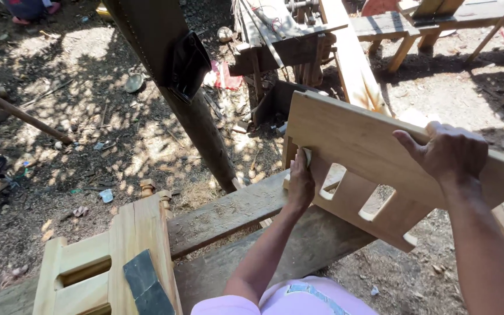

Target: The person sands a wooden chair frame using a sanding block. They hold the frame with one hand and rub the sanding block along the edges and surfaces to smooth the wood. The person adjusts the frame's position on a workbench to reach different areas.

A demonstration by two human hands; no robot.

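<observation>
A light wooden panel [357, 140] with slot cut-outs and short slats stands tilted on edge over a rough plank bench [223, 216]. My right hand [450, 153] grips the panel's top edge, fingers hooked over it. My left hand [300, 181] presses a small pale piece, seemingly sandpaper, against the panel's lower left face near a cut-out. Both forearms reach up from the bottom of the view.
A second slotted wooden frame [112, 262] lies on the bench at lower left with a dark flat stone [144, 283] on it. A dark wooden post [182, 87] rises just behind. A cluttered workbench [281, 35] and timber benches [415, 26] stand beyond on littered dirt ground.
</observation>
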